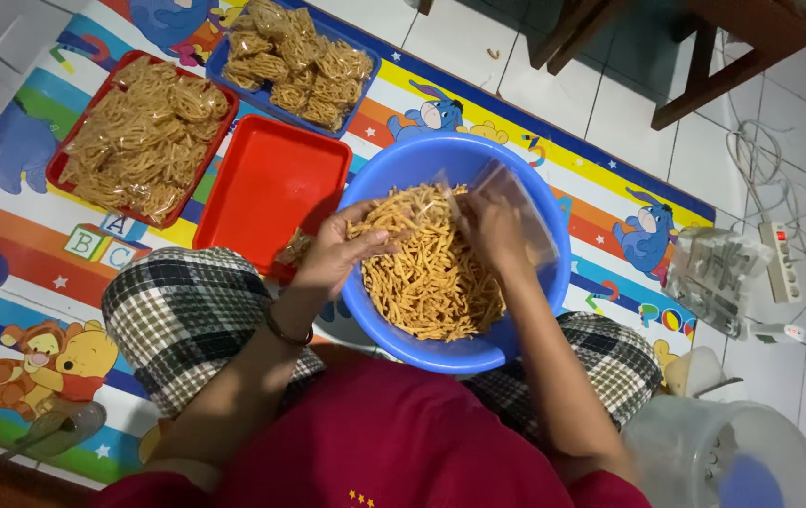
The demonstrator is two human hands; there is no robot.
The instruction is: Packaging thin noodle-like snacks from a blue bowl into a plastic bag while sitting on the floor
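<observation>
This is looking like a home, with someone sitting on the floor doing small-scale food packing. White floor tiles (629, 103) are showing at twelve to three o'clock, and a colourful children's play mat (36, 254) with cartoon animals is lying over them from nine to one o'clock. Dark wooden furniture legs (704, 66) are standing at one o'clock. A white power strip (785, 263) with cables is lying at three o'clock.

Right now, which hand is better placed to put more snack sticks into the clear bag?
Probably the left hand: it already cups a bunch of snack sticks at the rim of the blue basin. The right hand is busy holding the clear plastic bag open above the basin.
</observation>
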